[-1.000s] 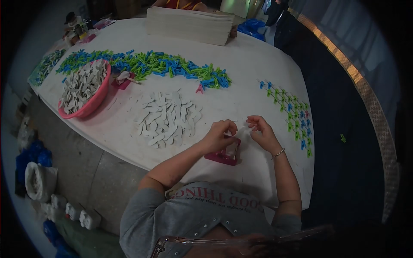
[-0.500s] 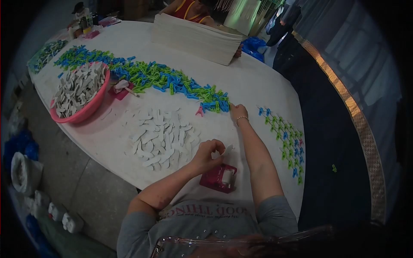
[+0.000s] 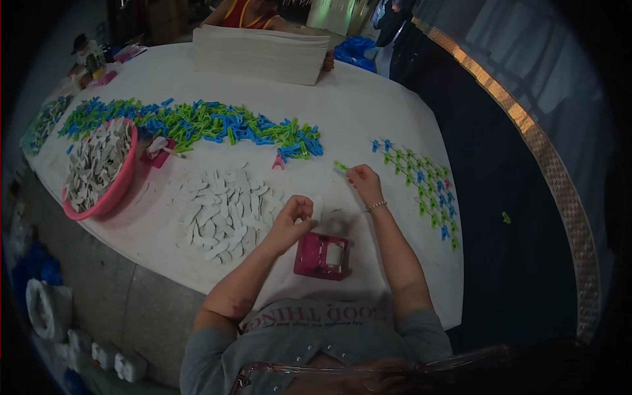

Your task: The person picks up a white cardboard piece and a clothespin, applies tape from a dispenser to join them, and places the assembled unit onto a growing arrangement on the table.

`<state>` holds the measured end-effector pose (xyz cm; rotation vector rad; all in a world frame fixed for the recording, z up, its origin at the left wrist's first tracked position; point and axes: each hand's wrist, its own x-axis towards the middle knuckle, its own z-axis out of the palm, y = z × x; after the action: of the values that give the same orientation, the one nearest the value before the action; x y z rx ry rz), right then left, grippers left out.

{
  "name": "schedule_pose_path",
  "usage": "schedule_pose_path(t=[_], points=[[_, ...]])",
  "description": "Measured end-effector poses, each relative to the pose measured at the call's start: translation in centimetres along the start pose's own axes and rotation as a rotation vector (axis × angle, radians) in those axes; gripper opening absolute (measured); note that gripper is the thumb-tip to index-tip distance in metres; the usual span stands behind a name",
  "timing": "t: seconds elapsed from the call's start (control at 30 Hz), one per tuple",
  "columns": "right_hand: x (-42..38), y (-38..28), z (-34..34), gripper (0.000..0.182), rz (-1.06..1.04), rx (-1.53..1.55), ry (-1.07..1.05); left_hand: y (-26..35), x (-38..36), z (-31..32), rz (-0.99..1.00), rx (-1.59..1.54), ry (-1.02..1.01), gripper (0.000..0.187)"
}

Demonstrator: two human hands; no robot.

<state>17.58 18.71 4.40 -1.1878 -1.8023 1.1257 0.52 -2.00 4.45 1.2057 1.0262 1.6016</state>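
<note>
Above the table's near side, my left hand (image 3: 293,222) is pinched on a thin whitish curved piece (image 3: 318,208). My right hand (image 3: 365,184), with a beaded bracelet on its wrist, grips a green clothespin (image 3: 340,166) by one end. Just below my left hand sits a magenta holder (image 3: 315,258) with a white roller (image 3: 334,255) in it. Loose whitish curved pieces (image 3: 227,210) lie spread left of my left hand. A long heap of blue and green clothespins (image 3: 217,125) stretches behind them, with one pink clothespin (image 3: 278,161) at its near edge.
Rows of clothespins (image 3: 421,181) lie at the right, clipped on similar pieces or wires I cannot make out. A pink basin (image 3: 128,178) full of grey-white pieces stands at left. Across the table (image 3: 368,99), a person is behind a stack of board sheets (image 3: 260,56).
My right hand has come back from the clothespin heap towards me, with a green clothespin now in its fingers. My left hand still holds the whitish piece. The camera view has shifted.
</note>
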Motion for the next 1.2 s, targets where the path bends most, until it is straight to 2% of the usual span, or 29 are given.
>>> schedule_pose_path(t=[0.03, 0.07, 0.23, 0.3, 0.37, 0.83, 0.9, 0.93, 1.0, 1.03, 1.1, 1.13, 1.2], points=[[-2.6, -0.7, -0.8, 0.016, -0.1, 0.145, -0.008, 0.4, 0.0, 0.1, -0.091, -0.135, -0.036, 0.037], [-5.2, -1.9, -1.7, 0.015, -0.093, 0.171, -0.005, 0.7, -0.2, 0.1, -0.183, -0.269, -0.068, 0.038], [-15.2, -4.4, -3.3, 0.019, -0.136, 0.413, 0.003, 1.0, -0.7, 0.8, -0.216, -0.376, -0.158, 0.037], [-17.3, -4.6, -2.8, 0.022, -0.284, 0.403, -0.013, 1.5, -1.0, 1.1, -0.223, -0.398, -0.184, 0.036], [-18.5, -5.1, -2.3, 0.022, -0.296, 0.389, -0.031, 1.7, -1.2, 1.2, -0.189, -0.374, -0.244, 0.037], [-19.5, -5.7, -1.0, 0.027, -0.329, 0.332, -0.103, 2.0, -1.9, 1.6, -0.166, -0.307, -0.316, 0.036], [-19.5, -6.0, -0.9, 0.026, -0.195, 0.39, -0.132, 2.2, -1.9, 1.7, -0.177, -0.31, -0.322, 0.037], [-19.6, -6.2, -1.1, 0.026, -0.196, 0.382, -0.11, 2.0, -1.8, 1.5, -0.164, -0.287, -0.316, 0.037], [-19.8, -6.8, -1.4, 0.018, 0.058, 0.638, -0.209, 2.0, -1.7, 1.6, -0.149, -0.271, -0.343, 0.037], [-19.9, -6.3, -1.6, 0.018, 0.052, 0.633, -0.181, 2.2, -1.8, 1.7, -0.165, -0.255, -0.333, 0.037], [-19.6, -4.8, -1.6, 0.01, 0.22, 0.896, -0.313, 2.1, -1.8, 1.5, -0.165, -0.225, -0.382, 0.041], [-19.5, -4.4, -1.6, 0.01, 0.213, 0.896, -0.296, 1.8, -1.8, 1.7, -0.164, -0.226, -0.401, 0.041], [-19.2, -4.1, -1.8, 0.007, 0.171, 0.926, -0.232, 1.3, -1.6, 2.0, 0.023, -0.035, -0.267, 0.047]])
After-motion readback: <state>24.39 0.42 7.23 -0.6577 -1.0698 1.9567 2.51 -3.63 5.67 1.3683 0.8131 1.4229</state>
